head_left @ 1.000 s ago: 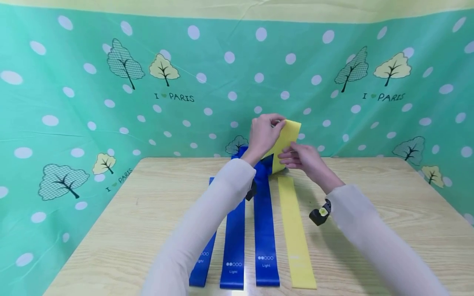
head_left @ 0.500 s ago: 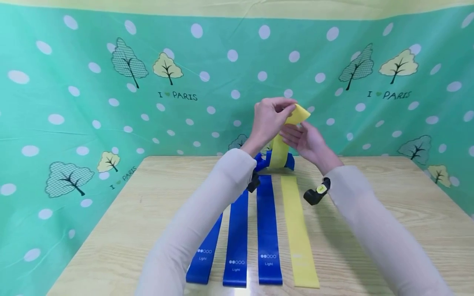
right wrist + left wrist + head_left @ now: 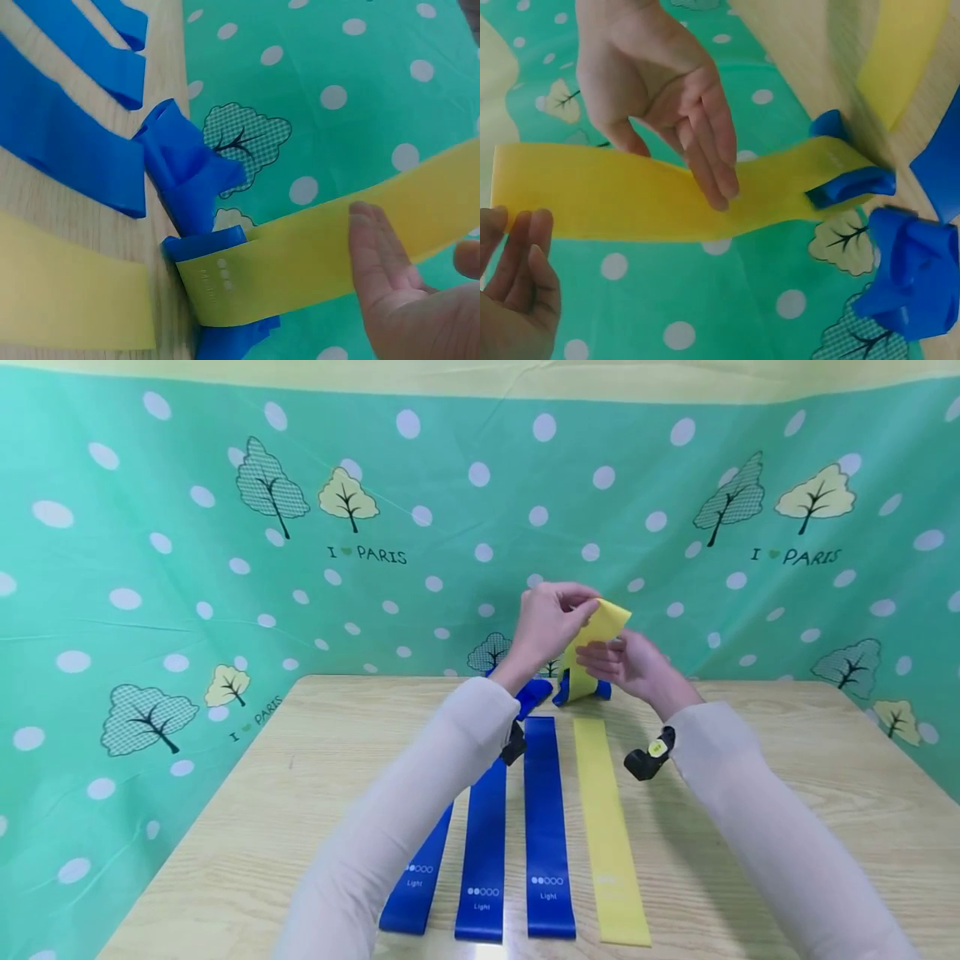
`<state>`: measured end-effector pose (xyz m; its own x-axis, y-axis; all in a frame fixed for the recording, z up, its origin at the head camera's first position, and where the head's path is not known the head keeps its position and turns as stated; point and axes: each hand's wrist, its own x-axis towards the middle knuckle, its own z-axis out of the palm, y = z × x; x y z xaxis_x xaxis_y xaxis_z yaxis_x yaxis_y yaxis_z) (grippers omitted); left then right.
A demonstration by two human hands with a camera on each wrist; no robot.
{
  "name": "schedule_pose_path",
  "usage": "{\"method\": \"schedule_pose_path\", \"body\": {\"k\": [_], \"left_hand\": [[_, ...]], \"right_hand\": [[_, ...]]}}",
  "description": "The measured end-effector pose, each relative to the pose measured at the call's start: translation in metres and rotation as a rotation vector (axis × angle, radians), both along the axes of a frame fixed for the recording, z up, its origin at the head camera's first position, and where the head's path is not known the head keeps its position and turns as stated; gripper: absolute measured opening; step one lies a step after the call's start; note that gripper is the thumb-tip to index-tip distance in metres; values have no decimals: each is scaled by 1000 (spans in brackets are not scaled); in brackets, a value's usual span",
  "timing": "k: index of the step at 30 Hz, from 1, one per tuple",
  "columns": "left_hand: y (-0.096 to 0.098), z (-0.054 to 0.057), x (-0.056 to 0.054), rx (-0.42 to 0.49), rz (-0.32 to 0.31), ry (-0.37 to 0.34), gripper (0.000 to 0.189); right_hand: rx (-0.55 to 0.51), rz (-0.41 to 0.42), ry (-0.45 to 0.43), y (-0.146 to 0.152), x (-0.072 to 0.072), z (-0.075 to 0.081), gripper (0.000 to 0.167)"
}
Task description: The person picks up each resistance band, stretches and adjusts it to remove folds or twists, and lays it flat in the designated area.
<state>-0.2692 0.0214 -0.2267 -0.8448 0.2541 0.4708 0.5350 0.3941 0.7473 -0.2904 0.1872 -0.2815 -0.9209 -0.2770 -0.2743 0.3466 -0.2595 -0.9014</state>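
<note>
My left hand (image 3: 551, 622) pinches the upper end of a yellow resistance band (image 3: 600, 625) and holds it up at the table's far edge. In the left wrist view, thumb and fingertips grip one corner of that end. My right hand (image 3: 636, 667) lies against the band partway down, its fingers (image 3: 367, 247) straight. The band's lower end folds round at the table, where a blue band (image 3: 214, 241) sticks out at both of its edges. Close beside it is a crumpled blue band (image 3: 911, 270), partly hidden by my left forearm in the head view.
Three blue bands lie lengthwise toward me: left (image 3: 420, 877), middle (image 3: 482, 843) and right (image 3: 547, 827). A flat yellow band (image 3: 609, 835) lies to their right on the wooden table (image 3: 787, 793). A green dotted cloth (image 3: 450, 460) hangs behind the table's far edge.
The held yellow band rose with both hands and shifted right, then came down a little. The blue bands at its lower end now lie farther back, off the flat blue band.
</note>
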Motion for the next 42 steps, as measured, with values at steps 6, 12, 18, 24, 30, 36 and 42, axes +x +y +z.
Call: {"method": "schedule_pose_path", "body": {"k": [6, 12, 18, 24, 30, 36, 42], "left_hand": [[-5, -11, -5, -33, 67, -35, 18], [-9, -17, -8, -46, 90, -19, 17], [-10, -24, -7, -7, 86, -26, 16], [-8, -27, -4, -1, 54, -39, 18], [-11, -24, -3, 22, 50, -24, 17], [-15, -27, -4, 3, 48, -32, 18], [-19, -30, -8, 12, 54, -55, 18]], "right_hand": [[149, 3, 7, -3, -3, -15, 33], [243, -1, -47, -7, -9, -38, 36], [387, -56, -70, -2, -18, -64, 18], [656, -39, 18, 9, -25, -84, 51], [716, -8, 71, 14, -36, -90, 50], [856, -2, 81, 11, -41, -98, 25], [903, -17, 108, 10, -45, -103, 17]]}}
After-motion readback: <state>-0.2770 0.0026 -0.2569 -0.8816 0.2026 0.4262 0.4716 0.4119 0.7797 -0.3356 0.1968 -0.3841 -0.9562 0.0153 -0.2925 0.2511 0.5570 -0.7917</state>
